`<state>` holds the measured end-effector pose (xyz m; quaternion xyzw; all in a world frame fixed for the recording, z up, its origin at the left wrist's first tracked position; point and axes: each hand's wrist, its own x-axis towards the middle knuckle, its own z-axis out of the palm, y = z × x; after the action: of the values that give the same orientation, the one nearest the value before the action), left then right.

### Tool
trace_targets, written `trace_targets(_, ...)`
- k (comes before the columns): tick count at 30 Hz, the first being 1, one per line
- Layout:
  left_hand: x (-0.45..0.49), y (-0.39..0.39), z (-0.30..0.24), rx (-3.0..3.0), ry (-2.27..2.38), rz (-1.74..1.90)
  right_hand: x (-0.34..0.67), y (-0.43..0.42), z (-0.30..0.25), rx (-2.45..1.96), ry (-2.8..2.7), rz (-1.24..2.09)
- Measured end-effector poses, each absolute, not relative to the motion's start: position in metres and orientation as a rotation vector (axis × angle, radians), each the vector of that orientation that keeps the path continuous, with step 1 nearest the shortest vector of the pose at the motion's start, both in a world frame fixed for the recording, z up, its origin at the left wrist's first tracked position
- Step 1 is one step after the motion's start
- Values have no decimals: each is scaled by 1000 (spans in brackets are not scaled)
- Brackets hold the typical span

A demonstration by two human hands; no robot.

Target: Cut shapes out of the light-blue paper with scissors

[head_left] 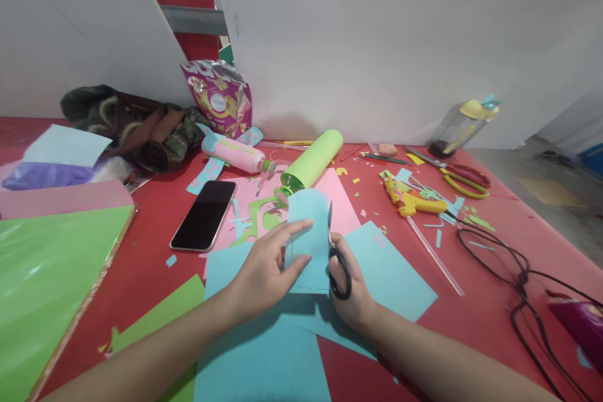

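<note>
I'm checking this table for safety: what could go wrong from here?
The fingertips of the left hand point toward the scissors in the right hand, so a slip might nick them. The blue paper could bend and spoil a cut. The looped cord might snag and drag the glue gun.

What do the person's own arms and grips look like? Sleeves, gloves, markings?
The slim left forearm and slim right forearm are bare as far as they show: no sleeve, watch, bracelet, cable or marking that I can make out. The ungloved human left grip and ungloved human right grip show no rings, though some fingers are hidden.
</note>
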<state>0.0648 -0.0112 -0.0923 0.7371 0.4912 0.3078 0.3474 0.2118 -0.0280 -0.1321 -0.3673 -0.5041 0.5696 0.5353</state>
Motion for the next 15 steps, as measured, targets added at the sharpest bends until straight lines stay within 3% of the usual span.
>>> trace_targets(15, 65, -11, -93, 1856, 1248, 792, 212, -29, -139, -828, -1168, 1357)
